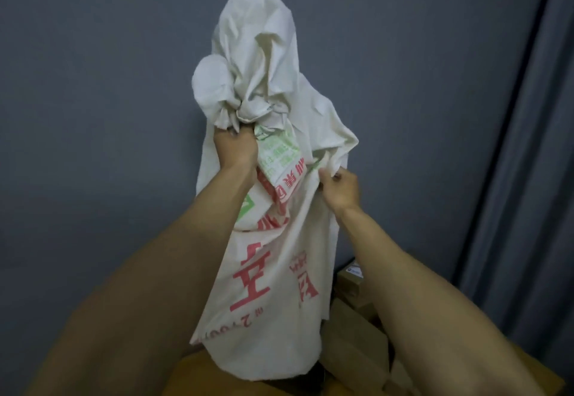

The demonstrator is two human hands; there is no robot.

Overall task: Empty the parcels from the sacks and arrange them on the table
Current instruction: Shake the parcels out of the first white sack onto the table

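Note:
A white woven sack (273,271) with red and green printing hangs upside down in front of me, its mouth toward the bottom. My left hand (236,150) grips a bunched wad of the sack's cloth high up. Lower and to the right, my right hand (340,187) pinches a fold of the same sack. Several brown cardboard parcels (357,343) lie piled below the sack at the lower right, partly hidden by the cloth and my right forearm.
A grey-blue wall fills the background. A grey curtain (528,147) hangs along the right side. A parcel with a white label (352,274) sits at the back of the pile, near the wall.

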